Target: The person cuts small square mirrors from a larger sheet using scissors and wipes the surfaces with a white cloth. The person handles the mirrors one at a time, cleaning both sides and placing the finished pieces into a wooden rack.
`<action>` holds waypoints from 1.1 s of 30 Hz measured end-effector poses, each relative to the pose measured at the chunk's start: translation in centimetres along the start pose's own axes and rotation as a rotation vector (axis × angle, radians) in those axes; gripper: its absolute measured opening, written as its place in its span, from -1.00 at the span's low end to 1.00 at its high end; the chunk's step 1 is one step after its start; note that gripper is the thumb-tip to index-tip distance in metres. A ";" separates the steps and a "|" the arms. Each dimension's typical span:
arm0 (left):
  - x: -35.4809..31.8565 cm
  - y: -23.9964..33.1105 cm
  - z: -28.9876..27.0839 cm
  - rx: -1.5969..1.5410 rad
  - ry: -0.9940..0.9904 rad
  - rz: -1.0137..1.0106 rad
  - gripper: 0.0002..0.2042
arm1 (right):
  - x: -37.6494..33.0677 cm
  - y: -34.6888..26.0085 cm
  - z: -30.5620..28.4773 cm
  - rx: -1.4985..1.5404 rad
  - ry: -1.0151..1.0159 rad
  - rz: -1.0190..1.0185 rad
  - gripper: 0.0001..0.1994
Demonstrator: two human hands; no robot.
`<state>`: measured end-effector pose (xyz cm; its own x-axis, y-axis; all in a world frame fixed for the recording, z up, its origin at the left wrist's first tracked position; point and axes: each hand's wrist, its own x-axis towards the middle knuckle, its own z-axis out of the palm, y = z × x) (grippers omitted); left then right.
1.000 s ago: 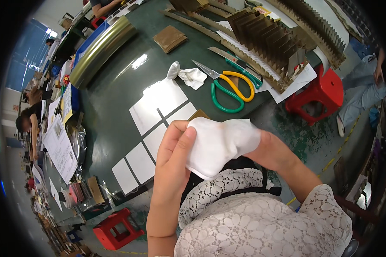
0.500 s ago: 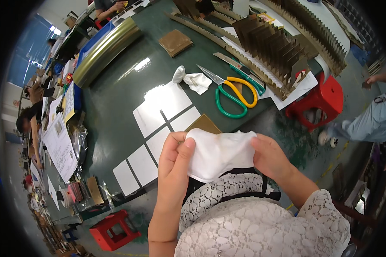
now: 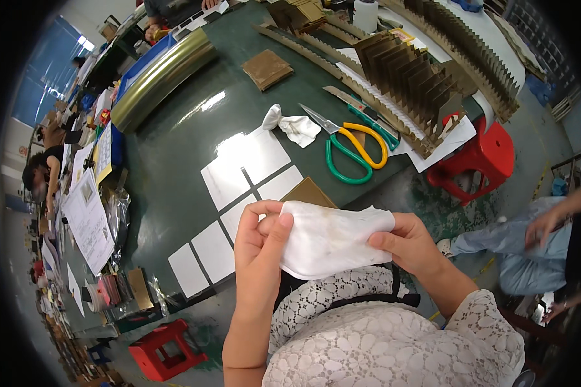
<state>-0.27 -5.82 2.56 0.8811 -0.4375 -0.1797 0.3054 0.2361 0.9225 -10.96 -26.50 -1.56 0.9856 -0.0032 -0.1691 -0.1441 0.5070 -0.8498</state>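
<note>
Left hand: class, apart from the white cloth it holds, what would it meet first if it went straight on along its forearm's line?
The left hand would probably come first to the white rectangles on the green table, beyond it in the picture; depth is unclear, so it might pass above them.

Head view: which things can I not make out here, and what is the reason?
All in the head view:
Right grip: fingertips, except the thumb's, hidden behind the white cloth.
Brown card: its near part, covered by the cloth.
Other person's hand at right: blurred.
White sheet at left: its print, too small.
</note>
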 end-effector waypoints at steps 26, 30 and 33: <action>0.8 2.8 2.7 0.271 -0.309 0.067 -0.60 | 3.3 -5.0 0.2 -0.365 -0.195 0.049 -0.75; 0.7 1.8 1.9 0.116 -0.406 -0.116 -0.59 | 2.7 -5.8 0.8 -0.247 -0.140 -0.006 -0.80; 0.5 0.8 1.3 0.065 -0.399 -0.185 -0.74 | 1.9 -6.5 0.4 -0.191 -0.113 0.125 -0.83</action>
<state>-0.06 -6.97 3.60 0.6016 -0.7707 -0.2098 0.4106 0.0731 0.9089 -8.14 -29.42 3.83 0.9613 0.1506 -0.2308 -0.2687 0.3255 -0.9066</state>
